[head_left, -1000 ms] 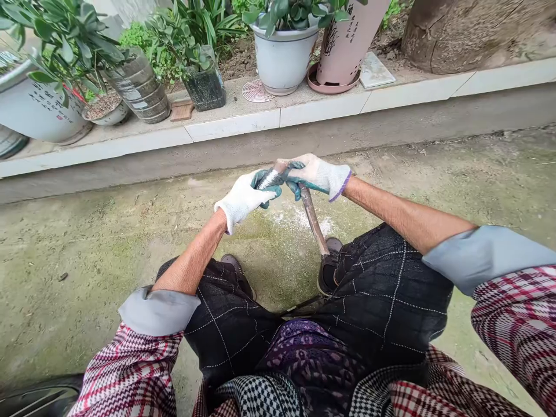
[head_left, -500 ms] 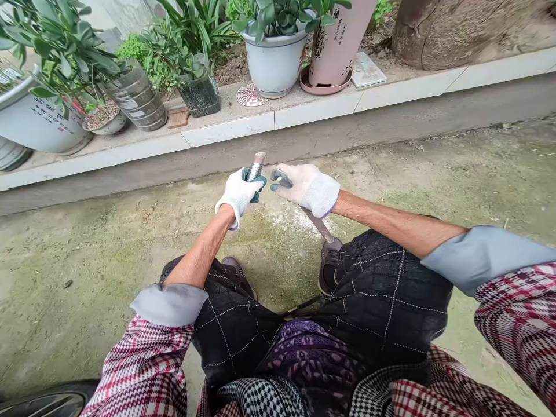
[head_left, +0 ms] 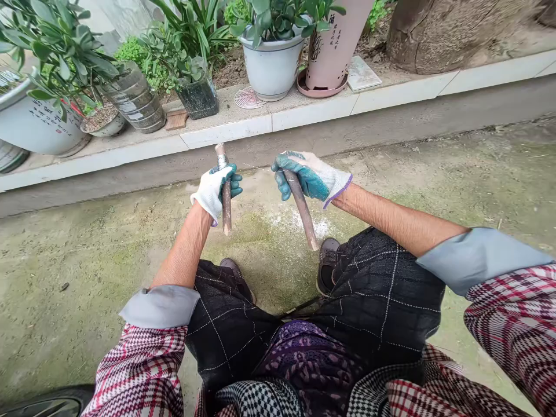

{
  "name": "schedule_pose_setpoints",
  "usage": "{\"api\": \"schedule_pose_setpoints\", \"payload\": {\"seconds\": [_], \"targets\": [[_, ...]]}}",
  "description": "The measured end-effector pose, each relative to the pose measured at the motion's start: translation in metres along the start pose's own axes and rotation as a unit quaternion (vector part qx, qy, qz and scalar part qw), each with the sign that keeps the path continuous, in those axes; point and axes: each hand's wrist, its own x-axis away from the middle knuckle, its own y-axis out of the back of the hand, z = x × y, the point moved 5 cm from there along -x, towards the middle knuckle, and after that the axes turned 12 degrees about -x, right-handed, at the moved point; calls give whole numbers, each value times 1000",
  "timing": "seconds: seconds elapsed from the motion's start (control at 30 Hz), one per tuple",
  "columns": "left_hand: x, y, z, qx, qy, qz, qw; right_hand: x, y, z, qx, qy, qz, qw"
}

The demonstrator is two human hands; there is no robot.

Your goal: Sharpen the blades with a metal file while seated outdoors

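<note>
My left hand (head_left: pixel 216 188), in a white glove with a green-blue coated palm, is closed around a short wooden stick (head_left: pixel 226 208). Shiny thin wire (head_left: pixel 222 159) is wound about the upper part of that stick. A second wooden stick (head_left: pixel 300 209), slightly bent, slants down from the fingers of my right hand (head_left: pixel 304 174), which wears a matching glove and grips its upper end. Between the two sticks a fine strand (head_left: pixel 256 167) stretches across the gap. The far end of the strand is hidden at my right fingers.
A tiled ledge (head_left: pixel 317 117) runs across the front, bearing a white flowerpot (head_left: pixel 271 68), a pink pot (head_left: pixel 330 52), a cut plastic bottle (head_left: pixel 136 98) and a log (head_left: pixel 425 35). White powder or crumbs (head_left: pixel 299 223) lie on the concrete. A wheel (head_left: pixel 52 402) shows at lower left.
My hands have moved apart, the left one leftward with its stick now upright. My right hand has turned, bringing its palm side and the bent stick into view, and the strand now shows between them.
</note>
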Motion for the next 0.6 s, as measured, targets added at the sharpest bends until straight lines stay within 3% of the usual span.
{"api": "schedule_pose_setpoints", "payload": {"seconds": [0.1,0.23,0.4,0.6], "targets": [[4,-2,-2,9,1,25,1000,-2,8,-5,-27,-18,-22,999],[5,6,-9,61,1,52,997,0,19,-12,24,-60,-82,995],[0,26,-9,90,25,28,995,10,50,6,46,-61,-150,986],[-3,4,-12,90,5,29,995,22,83,12,39,-54,-206,976]]}}
